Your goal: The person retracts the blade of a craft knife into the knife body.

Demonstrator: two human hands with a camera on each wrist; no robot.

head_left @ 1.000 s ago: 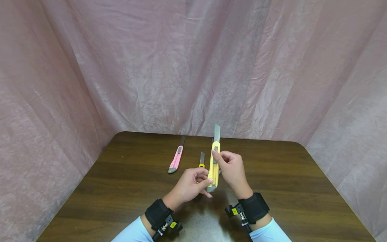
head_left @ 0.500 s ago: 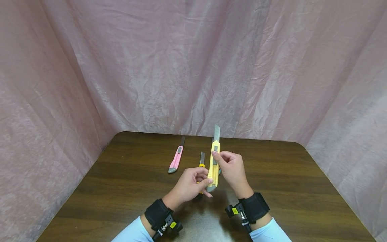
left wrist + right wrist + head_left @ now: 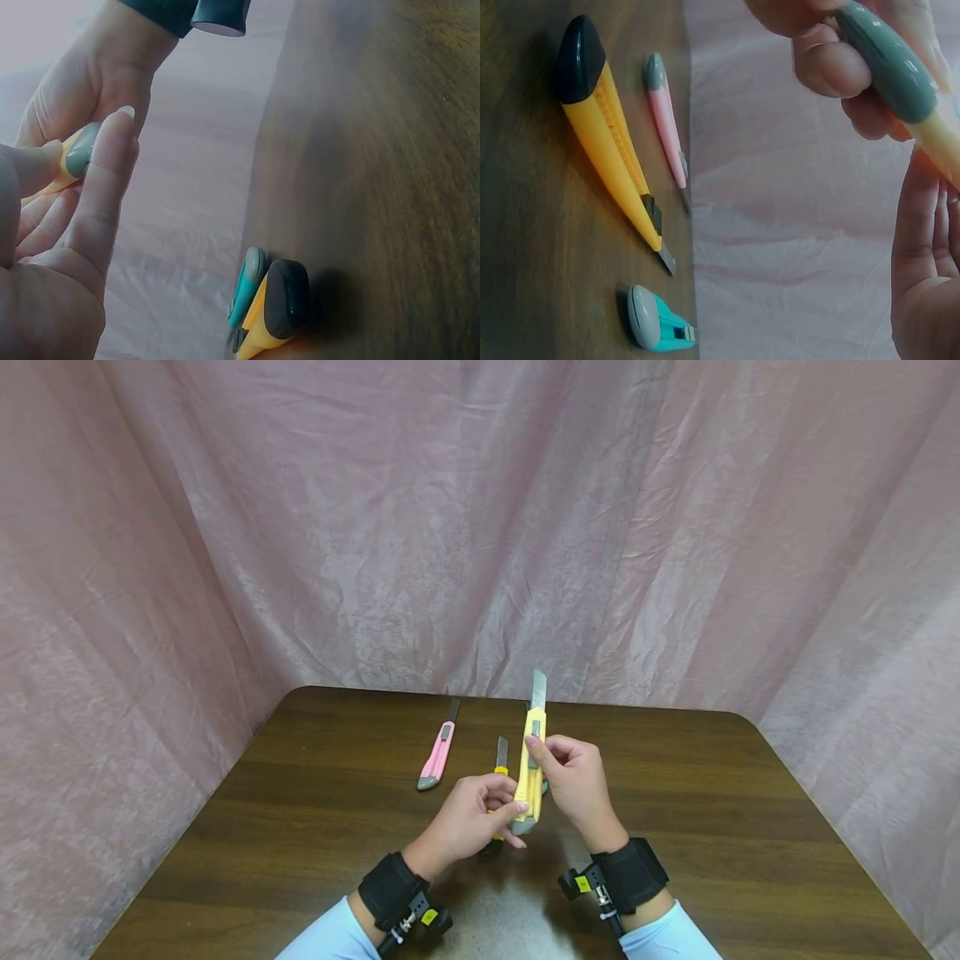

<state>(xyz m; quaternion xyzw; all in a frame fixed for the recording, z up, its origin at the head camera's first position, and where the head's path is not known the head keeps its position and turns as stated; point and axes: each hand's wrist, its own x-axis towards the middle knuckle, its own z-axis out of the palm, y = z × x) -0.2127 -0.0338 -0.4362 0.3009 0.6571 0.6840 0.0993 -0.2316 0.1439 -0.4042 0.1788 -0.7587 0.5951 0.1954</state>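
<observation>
A pale yellow box cutter [image 3: 528,787] with a grey end cap [image 3: 892,67] is held up over the table, blade pointing away and partly out. My left hand [image 3: 476,820] pinches its lower end between thumb and fingers. Higher on the body, my right hand [image 3: 579,781] grips it, thumb on the grey slider. Below the hands, an orange-yellow box cutter [image 3: 607,161] with a black end lies on the table, half covered by my left hand in the head view. A small teal cutter [image 3: 662,327] lies beyond, mostly hidden behind the held one.
A pink box cutter [image 3: 438,755] with its blade out lies on the dark wooden table [image 3: 337,793], left of my hands. Pink curtains [image 3: 375,527] hang behind the table's far edge. Both wrists wear black camera straps [image 3: 628,872].
The blade of the pale yellow cutter shows slightly shorter than a second ago. Both hands stay in nearly the same place, and the cutters on the table have not moved.
</observation>
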